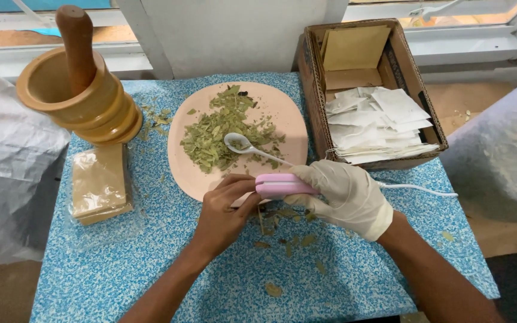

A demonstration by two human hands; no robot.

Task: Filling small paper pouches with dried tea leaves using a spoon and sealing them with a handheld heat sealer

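Pink sealer [282, 186] between curled hands [288, 200]

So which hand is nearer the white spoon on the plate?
Left. The left hand sits just below the white spoon, by the plate edge; the gloved right hand, gripping the pink sealer, lies off to the right.

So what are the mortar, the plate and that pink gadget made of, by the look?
The mortar and pestle look like turned wood: matt tan and brown, with ringed grooves on the bowl. The plate seems plastic or glazed ceramic: smooth, even pale pink; I cannot tell which. The pink gadget, pinched by the bare left hand and the gloved right hand, looks like glossy moulded plastic.
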